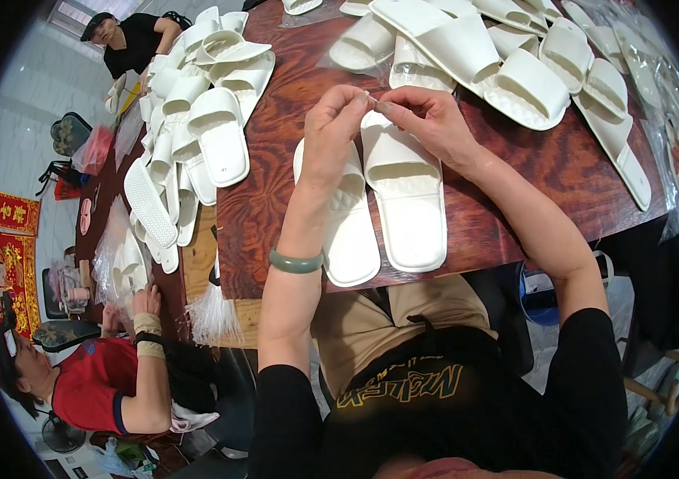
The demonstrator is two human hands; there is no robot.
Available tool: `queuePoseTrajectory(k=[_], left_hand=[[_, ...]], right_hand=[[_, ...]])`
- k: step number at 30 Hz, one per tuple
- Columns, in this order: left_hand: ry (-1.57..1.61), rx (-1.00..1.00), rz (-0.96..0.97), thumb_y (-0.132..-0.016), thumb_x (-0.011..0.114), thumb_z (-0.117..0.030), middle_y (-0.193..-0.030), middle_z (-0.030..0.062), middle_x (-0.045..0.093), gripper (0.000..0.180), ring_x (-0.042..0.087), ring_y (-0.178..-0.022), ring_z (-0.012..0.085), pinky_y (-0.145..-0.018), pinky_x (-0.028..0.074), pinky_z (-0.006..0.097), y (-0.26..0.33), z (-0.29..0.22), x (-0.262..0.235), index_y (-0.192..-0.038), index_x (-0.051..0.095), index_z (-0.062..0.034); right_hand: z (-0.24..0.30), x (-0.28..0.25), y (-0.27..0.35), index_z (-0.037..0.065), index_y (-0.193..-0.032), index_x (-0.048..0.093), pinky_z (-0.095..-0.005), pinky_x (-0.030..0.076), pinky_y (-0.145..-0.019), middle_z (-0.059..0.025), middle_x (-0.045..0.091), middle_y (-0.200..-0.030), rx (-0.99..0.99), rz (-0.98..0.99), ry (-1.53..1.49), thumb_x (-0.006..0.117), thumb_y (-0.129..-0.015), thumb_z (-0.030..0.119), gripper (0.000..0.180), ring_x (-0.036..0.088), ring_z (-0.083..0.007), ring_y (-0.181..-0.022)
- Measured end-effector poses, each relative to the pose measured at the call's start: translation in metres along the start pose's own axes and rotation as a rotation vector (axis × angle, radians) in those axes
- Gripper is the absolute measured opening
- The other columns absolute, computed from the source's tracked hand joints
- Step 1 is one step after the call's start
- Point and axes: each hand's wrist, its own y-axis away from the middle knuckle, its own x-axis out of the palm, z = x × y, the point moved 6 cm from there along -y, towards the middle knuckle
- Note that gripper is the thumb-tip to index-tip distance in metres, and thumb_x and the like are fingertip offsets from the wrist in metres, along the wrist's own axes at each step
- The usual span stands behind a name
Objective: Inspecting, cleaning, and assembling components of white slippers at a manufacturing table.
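Two white slide slippers lie side by side at the table's near edge, the left slipper [351, 247] partly covered by my left arm and the right slipper [413, 219] mostly in sight. Above their straps, my left hand [330, 132] and my right hand [433, 126] meet fingertip to fingertip. Both are closed in a pinch. What sits between the fingers is too small to make out. A green bangle [295, 262] circles my left wrist.
A heap of white slippers [215, 132] rises on the left, and another slipper pile [507, 68] covers the far side of the brown table [547, 191]. Thin white strands [213, 315] hang off the table's left corner. A co-worker in red [100, 383] handles bagged slippers; another person [132, 40] is at the far left.
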Motion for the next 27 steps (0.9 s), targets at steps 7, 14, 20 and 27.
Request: queuePoseTrajectory(k=[7, 14, 20, 27], left_hand=[[0.024, -0.013, -0.025, -0.088, 0.053, -0.018, -0.067, -0.0073, 0.048, 0.016, 0.035, -0.058, 0.0006, -0.052, 0.028, 0.018, 0.0017, -0.0018, 0.0002, -0.087, 0.061, -0.0046], [0.058, 0.003, -0.011, -0.089, 0.054, -0.016, -0.064, -0.0094, 0.044, 0.012, 0.029, -0.053, -0.0004, -0.049, 0.022, 0.017, 0.0031, -0.0041, 0.0039, -0.089, 0.060, -0.0050], [-0.148, 0.075, 0.019, -0.089, 0.054, -0.014, -0.077, -0.0065, 0.057, 0.013, 0.038, -0.060, -0.0010, -0.052, 0.029, 0.016, 0.0016, -0.0019, 0.0034, -0.092, 0.061, -0.0041], [-0.219, 0.182, -0.029, -0.090, 0.055, -0.013, -0.075, -0.0048, 0.057, 0.014, 0.047, -0.065, 0.0017, -0.058, 0.037, 0.017, 0.0020, -0.0059, 0.0044, -0.091, 0.062, -0.0005]], right_hand=[[0.0025, 0.0005, 0.0023, 0.002, -0.092, 0.067, -0.0190, 0.043, -0.061, 0.0020, 0.063, -0.076, -0.004, -0.025, -0.016, 0.063, -0.084, 0.021, 0.021, 0.052, -0.0023, -0.069], [0.0012, 0.0011, 0.0027, 0.001, -0.092, 0.067, -0.0187, 0.043, -0.062, 0.0011, 0.064, -0.078, -0.022, -0.046, -0.012, 0.063, -0.084, 0.021, 0.022, 0.053, -0.0032, -0.070], [0.0014, 0.0000, 0.0024, 0.000, -0.093, 0.066, -0.0189, 0.044, -0.062, 0.0011, 0.064, -0.079, -0.014, -0.033, -0.046, 0.062, -0.085, 0.019, 0.021, 0.053, -0.0034, -0.070], [0.0084, 0.0013, 0.0022, 0.002, -0.092, 0.067, -0.0177, 0.042, -0.061, 0.0036, 0.061, -0.076, 0.070, 0.017, -0.109, 0.062, -0.085, 0.017, 0.018, 0.051, -0.0020, -0.069]])
